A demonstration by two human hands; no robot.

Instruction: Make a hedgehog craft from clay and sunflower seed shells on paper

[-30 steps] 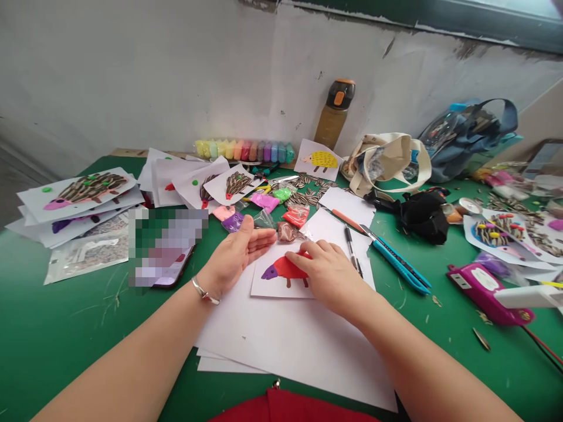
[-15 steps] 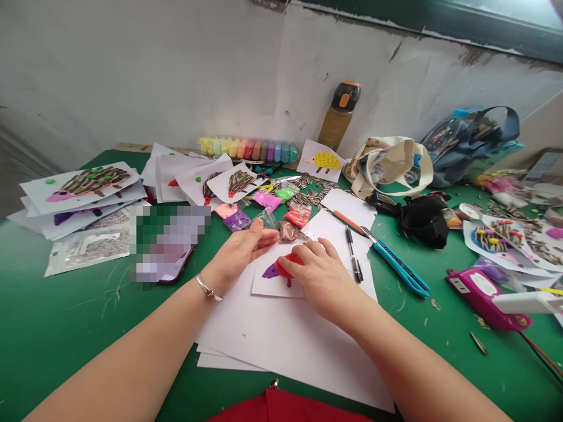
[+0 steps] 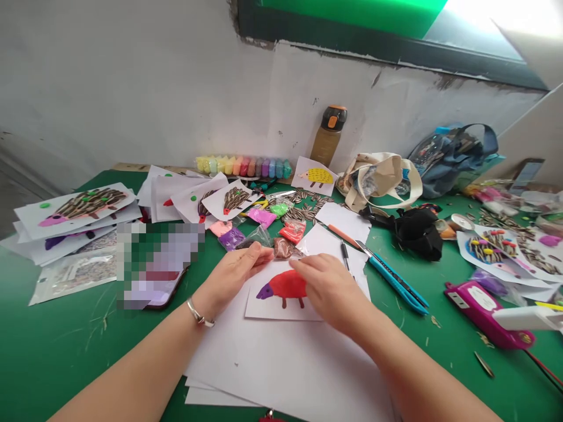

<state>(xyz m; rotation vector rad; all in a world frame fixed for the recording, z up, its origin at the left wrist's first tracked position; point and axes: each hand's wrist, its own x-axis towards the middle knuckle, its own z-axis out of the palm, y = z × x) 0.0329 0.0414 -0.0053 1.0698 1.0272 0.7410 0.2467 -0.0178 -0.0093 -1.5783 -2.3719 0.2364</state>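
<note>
A white card lies on a stack of white paper. On the card is a flat clay hedgehog with a red body, a purple head and brown legs. My left hand, a silver bracelet at its wrist, stands on edge by the card's upper left corner, fingers stretched out and holding nothing. My right hand rests over the right end of the red body and hides that part; its fingers are extended and nothing shows in them. Small bags of brown and red clay lie just beyond my hands.
To the right lie a black pen, a blue utility knife and a magenta glue gun. Seed-covered hedgehog cards are stacked at left near a blurred phone. Sunflower seeds, a bottle and a tote bag are farther back.
My right hand has shifted right across the card, uncovering more of the red body and a second leg. My left hand stays beside the card. The view has tilted up slightly.
</note>
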